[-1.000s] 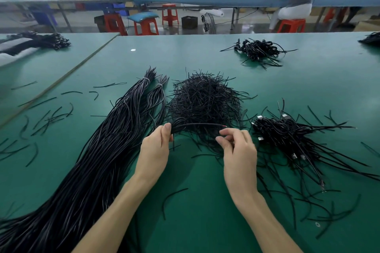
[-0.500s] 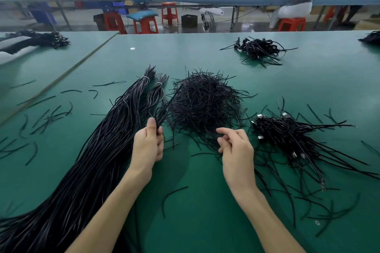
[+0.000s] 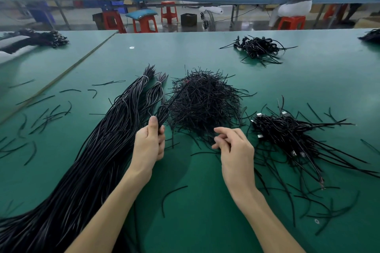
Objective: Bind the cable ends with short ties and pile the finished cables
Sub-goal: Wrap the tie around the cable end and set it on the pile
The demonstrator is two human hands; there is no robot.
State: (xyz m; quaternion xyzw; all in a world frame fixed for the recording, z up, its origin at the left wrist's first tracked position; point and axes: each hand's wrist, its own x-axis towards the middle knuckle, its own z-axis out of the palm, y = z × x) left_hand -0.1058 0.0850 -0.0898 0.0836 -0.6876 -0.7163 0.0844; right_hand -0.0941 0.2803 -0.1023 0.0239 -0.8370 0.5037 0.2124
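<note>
A long bundle of black cables (image 3: 98,150) runs from the near left up to its tied ends. My left hand (image 3: 149,146) grips a folded cable loop (image 3: 163,112) at the bundle's right edge. A straight black strand rises from the loop toward the heap of short ties (image 3: 205,100). My right hand (image 3: 234,148) hovers just in front of that heap. Its fingers are loosely curled and I see nothing between them. Finished cables with plugs (image 3: 287,129) lie piled at the right.
The green table (image 3: 195,222) carries loose ties scattered at the left (image 3: 45,117) and near right. Another cable pile (image 3: 257,47) sits far back, with more bundles (image 3: 37,39) on the neighbouring table. Red stools and a seated person are beyond the table edge.
A second ago both hands held one short tie stretched between them. My left hand then moved left to the bundle and took hold of a cable loop. My right hand let go and stayed put.
</note>
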